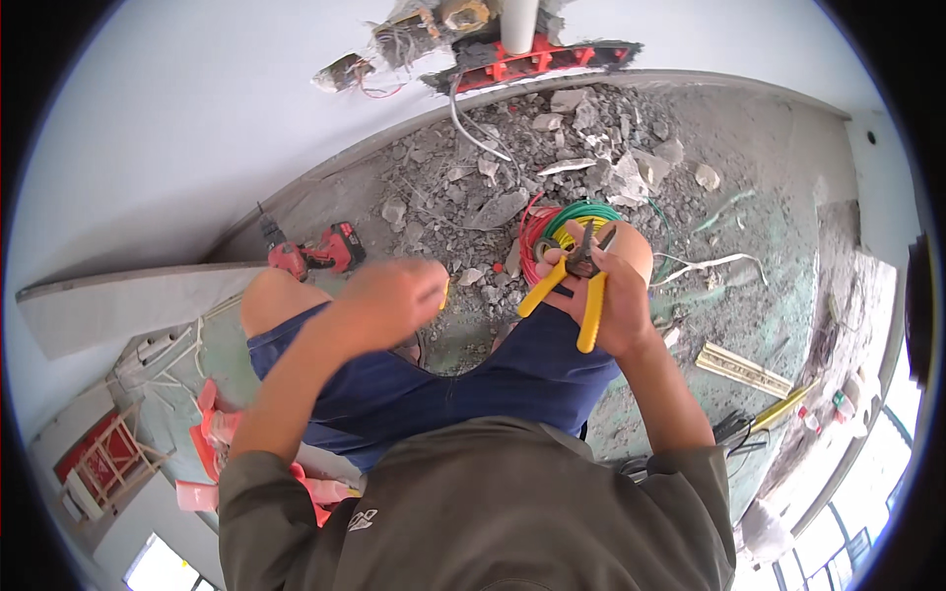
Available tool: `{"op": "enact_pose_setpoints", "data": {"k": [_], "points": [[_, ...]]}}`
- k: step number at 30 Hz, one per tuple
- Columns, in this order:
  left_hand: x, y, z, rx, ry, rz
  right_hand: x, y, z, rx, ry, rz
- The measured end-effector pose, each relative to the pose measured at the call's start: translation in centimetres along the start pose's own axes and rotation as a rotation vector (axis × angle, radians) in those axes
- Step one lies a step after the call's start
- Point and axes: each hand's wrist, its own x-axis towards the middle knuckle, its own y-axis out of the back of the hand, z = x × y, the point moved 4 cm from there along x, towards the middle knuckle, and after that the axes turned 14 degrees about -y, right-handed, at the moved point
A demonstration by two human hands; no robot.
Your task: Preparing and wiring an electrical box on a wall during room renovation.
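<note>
My right hand is closed around yellow-handled pliers, above my right knee. Their dark jaws point away from me, and the two handles stand apart. Just beyond that hand lie coils of electrical wire, green, yellow and red, partly hidden by the hand and knee. My left hand is held over the gap between my knees, its fingers curled and smeared by motion. A small yellow bit shows at its fingertips, too blurred to name.
Broken concrete rubble covers the floor ahead, below a wall with a red bracket and a white pipe. A red cordless drill lies beyond my left knee. Trunking strips lie at right.
</note>
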Motion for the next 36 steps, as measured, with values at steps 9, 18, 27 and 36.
{"op": "enact_pose_setpoints", "data": {"k": [9, 18, 27, 36], "points": [[0.6, 13.6, 2.2, -0.268, 0.172, 0.364, 6.4, -3.6, -0.9, -0.114, -0.109, -0.064], [1.9, 18.4, 5.5, -0.336, 0.000, 0.505, 7.6, -10.6, -8.2, -1.328, 0.213, 0.173], [2.3, 18.6, -0.5, -0.468, -0.053, 0.610, 14.3, -2.9, -8.9, -2.006, 0.127, 0.913], [4.1, 18.8, -5.8, -0.604, -0.036, 0.651, 16.7, 8.9, -10.2, -1.788, 0.084, 0.802]]}}
